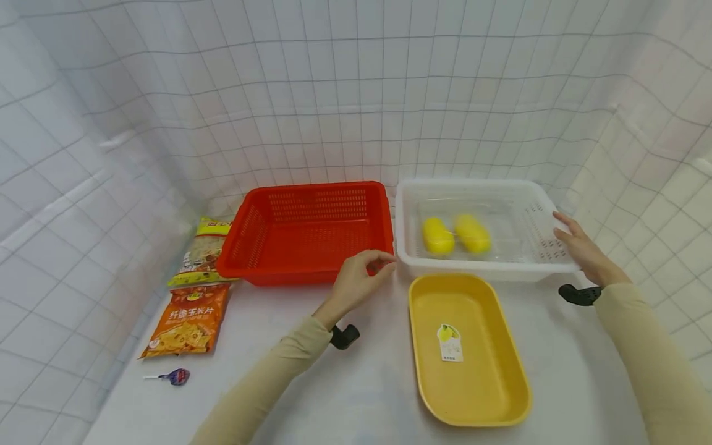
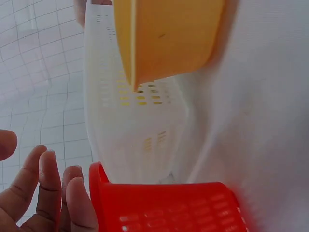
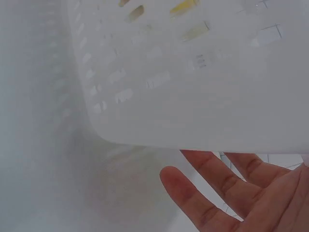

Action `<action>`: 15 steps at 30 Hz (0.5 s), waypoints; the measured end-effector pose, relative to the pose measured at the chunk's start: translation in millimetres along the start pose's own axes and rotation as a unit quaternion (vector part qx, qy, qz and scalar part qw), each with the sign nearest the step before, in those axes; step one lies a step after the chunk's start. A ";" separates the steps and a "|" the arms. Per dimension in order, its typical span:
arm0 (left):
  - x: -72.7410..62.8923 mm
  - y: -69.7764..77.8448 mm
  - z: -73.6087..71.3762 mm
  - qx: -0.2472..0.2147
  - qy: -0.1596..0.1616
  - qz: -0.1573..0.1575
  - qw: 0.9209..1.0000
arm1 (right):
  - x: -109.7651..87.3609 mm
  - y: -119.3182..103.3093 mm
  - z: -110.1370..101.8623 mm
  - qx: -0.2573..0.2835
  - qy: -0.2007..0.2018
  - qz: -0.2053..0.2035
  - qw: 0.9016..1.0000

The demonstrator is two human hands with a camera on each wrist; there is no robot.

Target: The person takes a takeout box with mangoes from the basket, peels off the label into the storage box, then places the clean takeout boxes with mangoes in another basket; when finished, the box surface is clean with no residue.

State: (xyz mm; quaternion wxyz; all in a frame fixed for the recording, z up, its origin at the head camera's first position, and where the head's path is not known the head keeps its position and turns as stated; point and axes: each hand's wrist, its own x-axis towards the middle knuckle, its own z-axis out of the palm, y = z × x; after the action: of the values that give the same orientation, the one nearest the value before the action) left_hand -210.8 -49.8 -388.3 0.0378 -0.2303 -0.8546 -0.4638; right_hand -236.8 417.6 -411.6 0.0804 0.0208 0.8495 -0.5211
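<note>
My left hand (image 1: 358, 281) hovers at the front right corner of a red slotted basket (image 1: 306, 275), its fingers loosely bent and holding nothing. In the left wrist view, the fingers (image 2: 48, 181) are beside the rim of the red basket (image 2: 169, 203); whether they touch it I cannot tell. At the right end of a white slotted basket (image 1: 484, 267), my right hand (image 1: 589, 253) rests with its fingers on the side. The right wrist view shows those fingers (image 3: 188, 193) extended along the white wall (image 3: 193, 116). Two yellow rounded objects (image 1: 437, 237) lie inside the white basket.
A yellow tray (image 1: 473, 389) with a lemon sticker (image 1: 449, 343) stands in front of the white basket. On the left lie an orange snack bag (image 1: 189, 321), a yellow-green snack bag (image 1: 203, 253) and a lollipop (image 1: 177, 376). Checked white cloth (image 1: 356, 93) hangs behind.
</note>
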 end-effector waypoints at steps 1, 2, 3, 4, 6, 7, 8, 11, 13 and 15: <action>-8.9 -2.4 -1.8 0.009 -0.001 0.000 1.000 | 1.1 0.2 -1.3 -0.012 0.000 -0.004 1.000; -17.4 -5.3 -3.8 0.017 -0.002 -0.001 1.000 | 1.9 0.4 -2.7 -0.025 0.000 -0.009 1.000; -25.7 -8.1 -6.4 0.023 -0.005 -0.003 1.000 | 2.3 0.5 -4.0 -0.039 0.000 -0.013 0.999; -33.3 -10.9 -9.3 0.026 -0.010 -0.002 1.000 | 1.7 0.5 -5.3 -0.052 0.001 -0.017 0.999; -47.5 -17.1 -16.7 0.033 -0.023 0.002 0.999 | -0.4 0.1 -8.2 -0.079 0.006 -0.024 0.997; -54.2 -20.9 -20.9 0.039 -0.030 0.010 0.999 | -2.4 0.1 -9.5 -0.090 0.007 -0.025 0.996; -60.7 -24.7 -25.5 0.045 -0.038 0.016 0.998 | -4.4 -0.6 -10.6 -0.106 0.007 -0.023 0.994; -78.0 -34.3 -41.2 0.079 -0.053 0.031 0.995 | -9.5 -2.1 -13.0 -0.181 0.026 -0.031 0.983; -87.2 -39.4 -52.0 0.110 -0.050 0.032 0.992 | -14.0 -2.9 -12.8 -0.234 0.054 -0.046 0.970; -94.7 -43.2 -63.2 0.144 -0.032 0.025 0.989 | -19.4 -4.6 -7.6 -0.278 0.104 -0.082 0.951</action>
State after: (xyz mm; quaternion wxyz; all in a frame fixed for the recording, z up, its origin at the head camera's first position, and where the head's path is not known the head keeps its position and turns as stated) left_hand -154.3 -155.0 -412.3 0.0544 -0.2582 -0.9073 -0.3272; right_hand -219.1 423.2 -401.0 -0.0490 -0.0182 0.9632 -0.2635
